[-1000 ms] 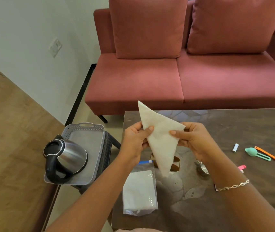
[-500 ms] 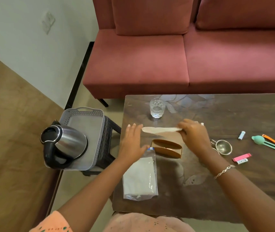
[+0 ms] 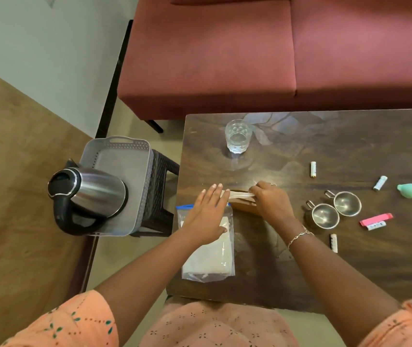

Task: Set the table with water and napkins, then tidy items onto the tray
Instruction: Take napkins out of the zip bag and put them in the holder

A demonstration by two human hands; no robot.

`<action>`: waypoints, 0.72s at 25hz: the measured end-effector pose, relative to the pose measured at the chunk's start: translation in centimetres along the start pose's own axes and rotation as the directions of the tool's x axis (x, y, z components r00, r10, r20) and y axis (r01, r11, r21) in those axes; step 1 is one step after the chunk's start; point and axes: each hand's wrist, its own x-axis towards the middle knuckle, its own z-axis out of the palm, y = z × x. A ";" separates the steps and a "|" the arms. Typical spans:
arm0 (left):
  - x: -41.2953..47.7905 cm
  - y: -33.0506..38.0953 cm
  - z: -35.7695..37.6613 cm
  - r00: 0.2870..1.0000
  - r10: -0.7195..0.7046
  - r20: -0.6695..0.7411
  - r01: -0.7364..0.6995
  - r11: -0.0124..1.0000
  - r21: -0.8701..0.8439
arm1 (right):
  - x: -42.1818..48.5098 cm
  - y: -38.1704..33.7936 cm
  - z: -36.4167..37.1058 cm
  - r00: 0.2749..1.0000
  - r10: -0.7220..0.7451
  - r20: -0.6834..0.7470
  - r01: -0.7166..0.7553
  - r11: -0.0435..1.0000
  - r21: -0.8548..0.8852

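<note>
On the near left part of the dark table (image 3: 300, 271), in the head view, the right hand (image 3: 271, 202) pinches the right end of a folded white napkin (image 3: 240, 195) between curled fingers and thumb. It holds the napkin on edge over the brown napkin holder (image 3: 243, 207). That grip keeps the fold closed, which probably helps it slide into the narrow slot. The left hand (image 3: 207, 219) lies flat, fingers straight and together, gripping nothing. Its fingertips (image 3: 216, 187) reach the napkin's left end, apparently to guide it, while the palm covers the top of the zip bag (image 3: 210, 259) of spare napkins just nearer than the holder. Whether the napkin is seated in the holder cannot be told. Farther off stands a glass of water (image 3: 238, 136), so the water step looks done. To the left, off the table, a grey tray (image 3: 122, 156) sits on a black stool (image 3: 161, 191) with the kettle (image 3: 92, 194) on its near end. The tray's far part is bare, likely room for tidying. Two steel cups (image 3: 325, 216) stand to the right.
</note>
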 end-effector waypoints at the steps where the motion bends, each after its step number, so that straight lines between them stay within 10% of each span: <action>1: 0.3 0.0 0.3 1.000 0.002 0.009 -0.002 1.000 -0.002 | 0.2 0.1 0.4 1.000 -0.007 0.010 0.007 1.000 -0.002; 14: 2.3 0.1 2.2 0.999 -0.008 0.051 0.012 0.998 -0.066 | 0.0 2.8 2.6 0.992 0.082 0.092 -0.097 0.980 0.173; 18: 2.5 0.5 2.4 0.999 0.003 0.046 -0.002 0.999 -0.039 | 0.4 1.9 2.5 0.939 0.021 0.345 -0.041 0.998 0.050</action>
